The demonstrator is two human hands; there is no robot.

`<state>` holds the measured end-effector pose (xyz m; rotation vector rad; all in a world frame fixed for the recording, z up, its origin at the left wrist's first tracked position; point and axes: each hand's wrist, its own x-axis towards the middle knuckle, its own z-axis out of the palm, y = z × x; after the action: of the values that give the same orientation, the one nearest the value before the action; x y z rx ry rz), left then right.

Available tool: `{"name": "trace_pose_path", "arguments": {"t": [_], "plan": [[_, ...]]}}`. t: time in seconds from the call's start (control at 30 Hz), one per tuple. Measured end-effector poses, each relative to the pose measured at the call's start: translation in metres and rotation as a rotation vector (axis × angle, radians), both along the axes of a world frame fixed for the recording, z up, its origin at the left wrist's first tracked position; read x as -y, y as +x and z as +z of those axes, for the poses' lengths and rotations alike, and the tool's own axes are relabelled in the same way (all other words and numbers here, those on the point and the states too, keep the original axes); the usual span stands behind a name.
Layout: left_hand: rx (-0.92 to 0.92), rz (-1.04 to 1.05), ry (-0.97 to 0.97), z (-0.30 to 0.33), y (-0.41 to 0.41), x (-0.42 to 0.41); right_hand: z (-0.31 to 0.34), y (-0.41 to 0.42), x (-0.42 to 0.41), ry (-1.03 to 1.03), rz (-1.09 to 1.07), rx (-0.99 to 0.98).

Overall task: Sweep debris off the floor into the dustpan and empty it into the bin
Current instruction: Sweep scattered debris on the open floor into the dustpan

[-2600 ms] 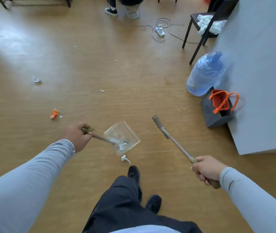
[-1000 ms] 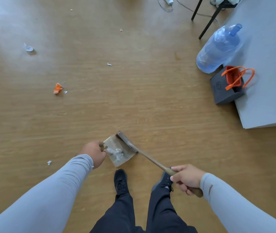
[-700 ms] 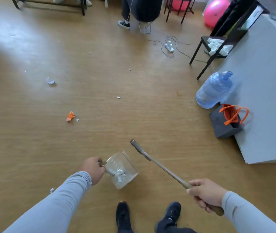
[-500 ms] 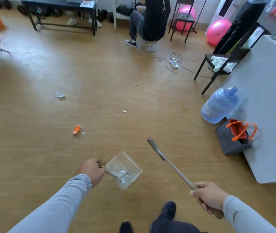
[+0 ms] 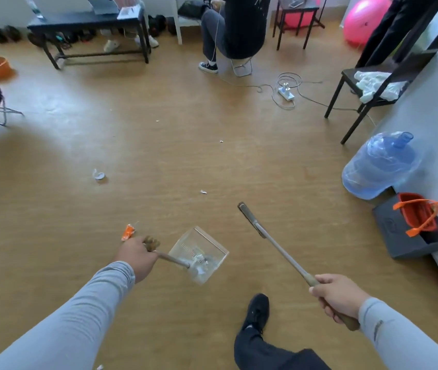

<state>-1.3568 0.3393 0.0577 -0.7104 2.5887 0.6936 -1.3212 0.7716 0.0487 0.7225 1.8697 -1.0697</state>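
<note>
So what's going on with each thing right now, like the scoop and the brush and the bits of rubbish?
Left hand: grips the dustpan handle.
Dustpan: clear, lifted, scraps inside.
Right hand: grips the brush handle.
Brush: raised, head off the floor.
Orange scrap: on the floor, unswept.
White scrap: on the floor, unswept.
Water jug: tilted against the grey surface.

Dustpan (image 5: 199, 256) left of broom (image 5: 274, 243); scraps (image 5: 201, 260) in dustpan; jug (image 5: 379, 165) far right.

Left grip (image 5: 135, 254) and right grip (image 5: 337, 294) both fisted, arms outstretched
</note>
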Motion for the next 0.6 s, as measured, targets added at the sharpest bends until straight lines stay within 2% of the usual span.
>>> {"name": "trace_pose_path", "arguments": {"t": [0.1, 0.33, 0.6], "plan": [[-0.007, 0.004, -0.041, 0.002, -0.041, -0.003, 0.002, -0.049, 0.006, -0.012, 0.014, -0.012], [-0.027, 0.083, 0.023, -0.001, -0.116, 0.009, -0.001, -0.158, 0.032, 0.038, -0.014, 0.027], [0.015, 0.086, 0.057, -0.033, -0.226, 0.061, -0.009, -0.254, 0.105, 0.035, -0.076, 0.018]]}}
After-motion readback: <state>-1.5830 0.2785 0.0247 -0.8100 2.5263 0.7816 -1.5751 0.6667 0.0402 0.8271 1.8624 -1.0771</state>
